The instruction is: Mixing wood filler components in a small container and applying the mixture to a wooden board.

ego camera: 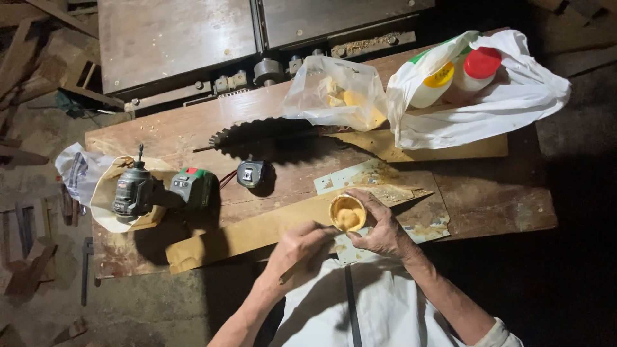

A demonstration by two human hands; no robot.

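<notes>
At the far left of the wooden workbench (193,128) a cordless drill (138,189) is laid on a crumpled bag, with a dark tape measure (252,173) just beside its green battery end and a circular saw blade (257,138) lying flat behind it. A long strip of plywood (244,234) is stretched along the near edge.

The left hand (299,247) is seen closed on itself over that strip, fingers curled as if around a thin spreader, though what is pinched there cannot be told. Just right of it, a small round cup of tan paste (348,213) is grasped by the right hand (382,228), thumb and fingers wrapped round its wall, and is held tilted toward the other hand above the smeared light board (424,218).

Judged from this, the cup is best kept steady and low over the board, so that drips are caught there.

Further right, a clear bag (334,93) and a white bag of capped bottles (488,96) are set well apart from the hands.
</notes>
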